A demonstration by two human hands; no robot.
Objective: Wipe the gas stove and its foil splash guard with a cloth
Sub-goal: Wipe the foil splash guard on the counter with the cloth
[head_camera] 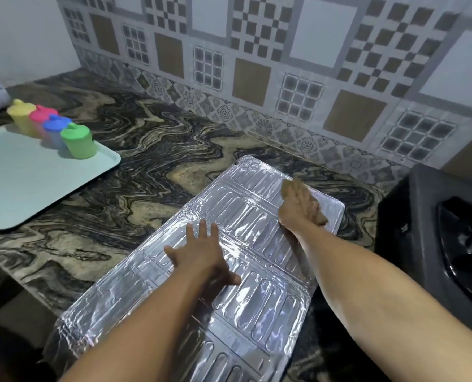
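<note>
the ribbed silver foil splash guard lay flat on the swirled marble counter; the left hand pressed it with fingers spread, the right hand gripped a brown cloth on it, beside the black gas stove.

Two bare forearms of one person reach in from the lower edge. No sleeve, watch, bracelet or glove shows anywhere behind either wrist. The left hand has no ring on the fingers that show. The right hand is also uncovered; its fingers are too blurred to check for rings.
</note>
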